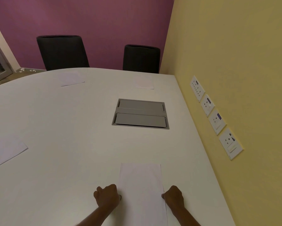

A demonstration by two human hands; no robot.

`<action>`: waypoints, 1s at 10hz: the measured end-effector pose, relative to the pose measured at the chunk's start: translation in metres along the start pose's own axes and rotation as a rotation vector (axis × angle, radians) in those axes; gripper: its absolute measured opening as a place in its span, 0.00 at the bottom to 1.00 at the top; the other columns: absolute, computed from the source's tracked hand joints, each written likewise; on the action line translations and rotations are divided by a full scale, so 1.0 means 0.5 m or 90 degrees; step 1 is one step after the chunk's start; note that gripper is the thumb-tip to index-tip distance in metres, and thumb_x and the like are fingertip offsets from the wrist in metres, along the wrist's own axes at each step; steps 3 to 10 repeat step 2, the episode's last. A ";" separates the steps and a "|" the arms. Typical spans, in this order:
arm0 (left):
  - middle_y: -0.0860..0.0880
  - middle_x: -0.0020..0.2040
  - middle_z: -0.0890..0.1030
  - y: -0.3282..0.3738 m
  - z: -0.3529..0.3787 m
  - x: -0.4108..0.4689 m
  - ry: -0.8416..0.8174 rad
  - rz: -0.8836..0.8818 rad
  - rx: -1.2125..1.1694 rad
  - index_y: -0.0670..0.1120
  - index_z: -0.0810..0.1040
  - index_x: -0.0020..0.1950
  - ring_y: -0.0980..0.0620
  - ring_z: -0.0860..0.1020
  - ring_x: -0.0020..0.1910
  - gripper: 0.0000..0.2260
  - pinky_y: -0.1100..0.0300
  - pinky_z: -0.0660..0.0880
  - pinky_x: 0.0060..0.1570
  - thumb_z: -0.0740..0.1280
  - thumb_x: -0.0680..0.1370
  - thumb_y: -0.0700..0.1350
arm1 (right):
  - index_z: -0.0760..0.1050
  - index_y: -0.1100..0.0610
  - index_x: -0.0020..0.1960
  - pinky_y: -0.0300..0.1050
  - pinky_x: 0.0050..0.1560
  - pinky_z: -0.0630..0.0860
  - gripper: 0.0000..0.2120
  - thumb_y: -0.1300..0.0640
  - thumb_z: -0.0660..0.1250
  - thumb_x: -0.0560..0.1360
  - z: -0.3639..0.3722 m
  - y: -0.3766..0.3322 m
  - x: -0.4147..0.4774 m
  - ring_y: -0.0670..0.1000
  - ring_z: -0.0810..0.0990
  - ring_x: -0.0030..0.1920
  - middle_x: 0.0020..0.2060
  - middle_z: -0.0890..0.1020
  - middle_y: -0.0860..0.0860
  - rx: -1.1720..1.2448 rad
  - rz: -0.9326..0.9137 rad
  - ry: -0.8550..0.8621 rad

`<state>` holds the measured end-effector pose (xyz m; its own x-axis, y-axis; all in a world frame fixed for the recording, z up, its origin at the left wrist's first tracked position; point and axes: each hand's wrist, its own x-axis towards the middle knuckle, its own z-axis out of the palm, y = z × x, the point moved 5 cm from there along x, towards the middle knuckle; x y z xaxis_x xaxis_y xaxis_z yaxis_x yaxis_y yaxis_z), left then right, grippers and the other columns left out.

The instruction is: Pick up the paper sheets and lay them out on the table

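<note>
Table [71,128] bears sheet [142,190] (hands apparently pinching).

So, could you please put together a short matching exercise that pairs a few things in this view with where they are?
Things:
1. near sheet
2. cable hatch
3. sockets
4. chairs

Places:
A. on the yellow wall
B. behind the table's far edge
C. between the left hand and the right hand
D. set into the tabletop

Pairs: 1-C, 2-D, 3-A, 4-B
</note>
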<state>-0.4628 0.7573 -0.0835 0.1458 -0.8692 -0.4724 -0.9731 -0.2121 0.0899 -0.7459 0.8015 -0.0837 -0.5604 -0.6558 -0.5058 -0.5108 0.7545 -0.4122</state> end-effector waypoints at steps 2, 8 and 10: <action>0.50 0.57 0.80 0.003 -0.023 -0.007 0.012 -0.012 -0.019 0.50 0.75 0.57 0.44 0.70 0.61 0.17 0.52 0.64 0.57 0.63 0.74 0.58 | 0.64 0.54 0.36 0.43 0.38 0.70 0.15 0.57 0.72 0.68 -0.006 -0.015 -0.008 0.52 0.73 0.37 0.32 0.71 0.47 -0.003 -0.009 -0.003; 0.50 0.57 0.80 0.003 -0.023 -0.007 0.012 -0.012 -0.019 0.50 0.75 0.57 0.44 0.70 0.61 0.17 0.52 0.64 0.57 0.63 0.74 0.58 | 0.64 0.54 0.36 0.43 0.38 0.70 0.15 0.57 0.72 0.68 -0.006 -0.015 -0.008 0.52 0.73 0.37 0.32 0.71 0.47 -0.003 -0.009 -0.003; 0.50 0.57 0.80 0.003 -0.023 -0.007 0.012 -0.012 -0.019 0.50 0.75 0.57 0.44 0.70 0.61 0.17 0.52 0.64 0.57 0.63 0.74 0.58 | 0.64 0.54 0.36 0.43 0.38 0.70 0.15 0.57 0.72 0.68 -0.006 -0.015 -0.008 0.52 0.73 0.37 0.32 0.71 0.47 -0.003 -0.009 -0.003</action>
